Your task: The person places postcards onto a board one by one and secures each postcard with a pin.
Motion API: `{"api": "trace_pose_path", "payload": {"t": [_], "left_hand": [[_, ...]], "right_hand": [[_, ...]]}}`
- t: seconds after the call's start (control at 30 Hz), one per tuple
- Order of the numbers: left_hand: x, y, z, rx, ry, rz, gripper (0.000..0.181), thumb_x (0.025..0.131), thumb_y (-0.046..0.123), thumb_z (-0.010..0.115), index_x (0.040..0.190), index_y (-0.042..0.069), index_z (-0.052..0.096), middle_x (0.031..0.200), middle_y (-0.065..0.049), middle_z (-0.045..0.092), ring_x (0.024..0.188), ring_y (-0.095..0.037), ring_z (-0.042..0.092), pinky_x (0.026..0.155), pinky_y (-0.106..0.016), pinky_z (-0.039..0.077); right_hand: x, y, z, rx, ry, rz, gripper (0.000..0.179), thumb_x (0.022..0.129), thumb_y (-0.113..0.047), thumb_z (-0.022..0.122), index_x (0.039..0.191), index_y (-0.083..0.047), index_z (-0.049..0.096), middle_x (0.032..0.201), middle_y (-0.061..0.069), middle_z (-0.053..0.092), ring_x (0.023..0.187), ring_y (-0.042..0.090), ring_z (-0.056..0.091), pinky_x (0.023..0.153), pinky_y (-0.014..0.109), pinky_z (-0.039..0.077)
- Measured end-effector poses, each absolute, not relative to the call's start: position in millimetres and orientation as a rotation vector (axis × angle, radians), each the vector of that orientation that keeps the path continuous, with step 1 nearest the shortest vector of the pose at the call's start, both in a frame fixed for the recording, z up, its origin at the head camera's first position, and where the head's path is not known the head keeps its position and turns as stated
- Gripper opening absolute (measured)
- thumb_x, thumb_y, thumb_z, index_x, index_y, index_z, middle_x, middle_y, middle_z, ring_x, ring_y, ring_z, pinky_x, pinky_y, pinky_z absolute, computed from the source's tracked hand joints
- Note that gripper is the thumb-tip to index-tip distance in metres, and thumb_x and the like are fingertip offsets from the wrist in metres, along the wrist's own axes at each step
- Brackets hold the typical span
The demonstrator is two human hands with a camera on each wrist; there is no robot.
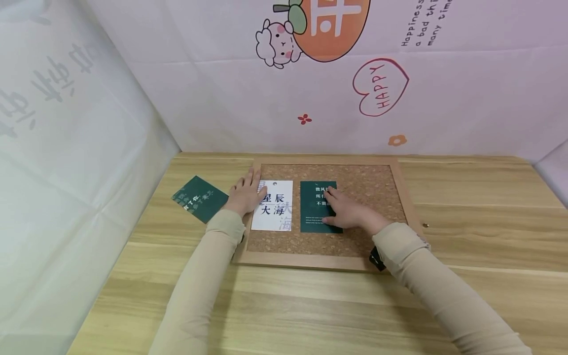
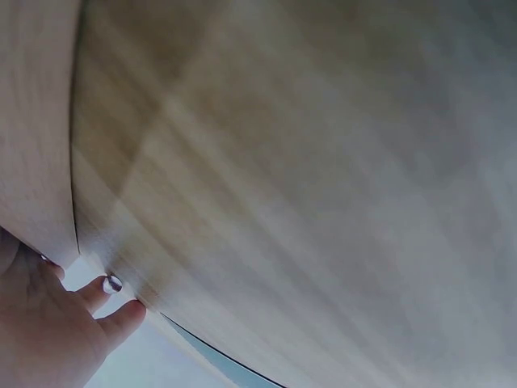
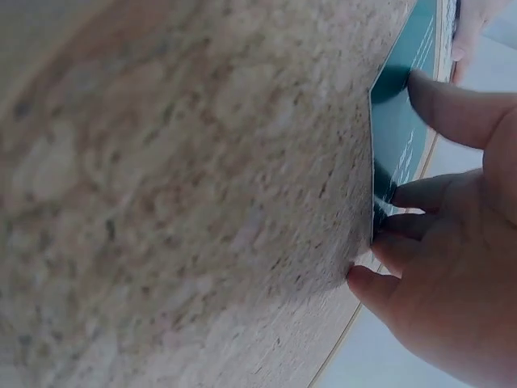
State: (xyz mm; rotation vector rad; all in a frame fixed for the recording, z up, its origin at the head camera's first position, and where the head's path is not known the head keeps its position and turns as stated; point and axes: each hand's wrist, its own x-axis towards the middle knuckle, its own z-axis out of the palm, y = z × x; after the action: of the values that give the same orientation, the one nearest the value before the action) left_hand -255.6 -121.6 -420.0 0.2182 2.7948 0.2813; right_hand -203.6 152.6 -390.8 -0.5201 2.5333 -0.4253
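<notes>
A wood-framed cork board [image 1: 290,242] lies flat on the table. On its left part is a white card [image 1: 271,222] with dark Chinese characters and a dark round spot at the top. Beside it lies a dark green card [image 1: 312,204] with white print. My right hand [image 1: 348,209] presses this green card with spread fingertips [image 3: 424,194], some reaching past its edge onto the cork. My left hand [image 1: 245,195] rests across the board's left frame, thumb at the white card. A small shiny silver spot shows by a left finger in the left wrist view; I cannot tell what it is.
Another green card [image 1: 201,197] lies slanted on the table left of the board. A tiny brass-coloured thing [image 1: 426,225] is on the wood just right of the board. Printed white cloth [image 1: 239,108] hangs behind and at the left.
</notes>
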Motion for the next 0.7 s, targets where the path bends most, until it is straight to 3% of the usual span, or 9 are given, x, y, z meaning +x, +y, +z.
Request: {"api": "trace_pose_path", "payload": {"t": [0.3, 0.7], "left_hand": [[-255.0, -121.7, -418.4, 0.224, 2.785, 0.282, 0.065, 0.102, 0.048, 0.017, 0.154, 0.019, -0.008, 0.162, -0.005, -0.014, 0.149, -0.038, 0.004, 0.12, -0.055, 0.011], [-255.7, -118.0, -410.1, 0.205, 2.788, 0.283, 0.065, 0.103, 0.045, 0.023, 0.155, 0.015, -0.001, 0.163, -0.008, -0.007, 0.149, -0.038, 0.003, 0.121, -0.054, 0.011]], "right_hand": [[-200.9, 153.5, -388.0, -0.53, 2.504, -0.396, 0.091, 0.095, -0.045, 0.053, 0.151, 0.006, 0.004, 0.159, 0.027, -0.006, 0.148, 0.042, -0.003, 0.119, 0.056, 0.012], [-201.4, 154.0, -394.0, -0.55, 2.517, -0.373, 0.094, 0.093, -0.044, 0.057, 0.151, 0.007, 0.003, 0.158, 0.027, -0.006, 0.148, 0.042, -0.002, 0.119, 0.057, 0.012]]}}
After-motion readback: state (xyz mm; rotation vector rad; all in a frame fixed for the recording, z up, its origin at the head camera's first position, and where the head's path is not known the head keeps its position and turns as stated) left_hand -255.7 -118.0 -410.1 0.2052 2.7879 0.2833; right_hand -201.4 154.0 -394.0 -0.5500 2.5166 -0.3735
